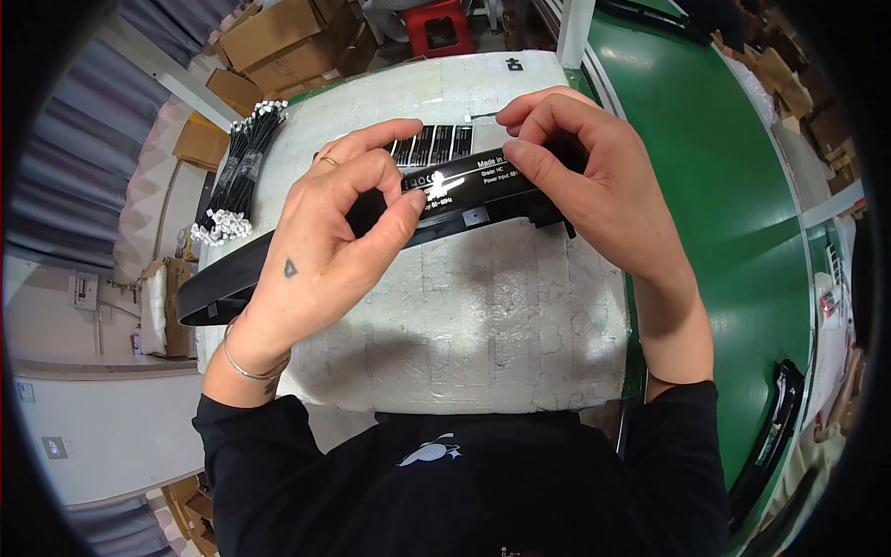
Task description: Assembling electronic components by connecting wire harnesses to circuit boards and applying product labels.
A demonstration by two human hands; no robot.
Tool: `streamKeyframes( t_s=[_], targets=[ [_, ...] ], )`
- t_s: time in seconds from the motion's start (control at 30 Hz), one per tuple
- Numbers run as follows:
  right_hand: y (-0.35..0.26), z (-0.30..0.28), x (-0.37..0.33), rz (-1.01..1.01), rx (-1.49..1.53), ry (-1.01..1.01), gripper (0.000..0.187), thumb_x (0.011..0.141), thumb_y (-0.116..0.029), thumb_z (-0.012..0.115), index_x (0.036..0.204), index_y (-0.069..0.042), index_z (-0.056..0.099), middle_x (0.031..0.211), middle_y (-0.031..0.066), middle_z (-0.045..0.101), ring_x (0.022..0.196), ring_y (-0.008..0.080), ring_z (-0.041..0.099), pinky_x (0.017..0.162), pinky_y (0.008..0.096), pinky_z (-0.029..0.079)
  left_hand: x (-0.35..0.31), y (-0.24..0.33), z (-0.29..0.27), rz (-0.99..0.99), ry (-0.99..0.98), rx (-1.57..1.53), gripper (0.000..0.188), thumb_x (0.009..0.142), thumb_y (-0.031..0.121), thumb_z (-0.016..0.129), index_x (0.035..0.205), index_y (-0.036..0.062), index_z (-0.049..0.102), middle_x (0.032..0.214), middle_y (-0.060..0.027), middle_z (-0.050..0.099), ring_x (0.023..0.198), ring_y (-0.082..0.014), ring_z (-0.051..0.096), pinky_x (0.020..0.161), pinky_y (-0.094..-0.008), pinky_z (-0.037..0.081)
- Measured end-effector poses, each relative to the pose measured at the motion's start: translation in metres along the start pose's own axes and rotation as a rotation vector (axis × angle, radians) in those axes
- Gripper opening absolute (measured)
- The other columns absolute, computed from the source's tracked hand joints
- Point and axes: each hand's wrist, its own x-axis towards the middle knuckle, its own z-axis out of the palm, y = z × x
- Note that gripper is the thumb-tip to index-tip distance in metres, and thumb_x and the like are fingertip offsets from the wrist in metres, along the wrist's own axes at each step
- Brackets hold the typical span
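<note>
A glossy black label [455, 190] with white print lies along a long, curved black plastic housing [223, 274]. At the label's left end, my left hand [325, 232] pinches with thumb and index finger. My right hand [599, 172] has its thumb and curled fingers closed on the right end. The housing runs beneath both hands, tilted up to the right, over a white padded work surface [464, 325]. Just beyond it is a sheet of similar black labels [434, 144], partly covered by my left fingers.
Black cables with white connectors [243, 172] lie in a bundle at the far left of the pad. To the right runs a green conveyor belt [705, 186], carrying another black housing [770, 441] near its outer edge. Cardboard boxes [283, 42] and a red stool [438, 26] stand beyond the table.
</note>
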Motion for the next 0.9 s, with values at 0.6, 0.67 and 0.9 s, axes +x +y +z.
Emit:
streamKeyframes(
  t_s=[0.6,0.67,0.9],
  targets=[
    [-0.007,-0.003,-0.008,0.058,-0.052,-0.045,0.011,0.085,-0.005,0.064,0.077,0.001,0.058,0.101,0.0041,0.061,0.075,0.0062,0.049,0.068,0.0209,0.040,-0.001,0.001,0.001,0.009,-0.091,-0.074,0.019,0.085,0.007,0.060,0.072,-0.0008,0.048,0.090,-0.0196,0.063,0.101,-0.0300,0.064,0.066,-0.0331,0.047],
    [-0.008,-0.003,-0.010,0.071,-0.062,-0.050,0.011,0.085,-0.005,0.064,0.078,0.001,0.058,0.101,0.0039,0.061,0.075,0.0062,0.049,0.068,0.0209,0.040,-0.003,0.000,0.003,0.032,-0.071,-0.074,0.019,0.085,0.006,0.060,0.072,-0.0008,0.048,0.089,-0.0199,0.063,0.100,-0.0296,0.065,0.064,-0.0326,0.046],
    [-0.007,-0.002,-0.014,0.038,-0.070,-0.041,0.010,0.084,-0.003,0.064,0.078,0.001,0.057,0.100,0.0038,0.060,0.076,0.0067,0.049,0.067,0.0209,0.040,-0.007,0.003,0.006,0.043,-0.068,-0.062,0.019,0.085,0.005,0.060,0.072,-0.0003,0.047,0.092,-0.0209,0.064,0.094,-0.0272,0.066,0.058,-0.0324,0.045]
  ],
)
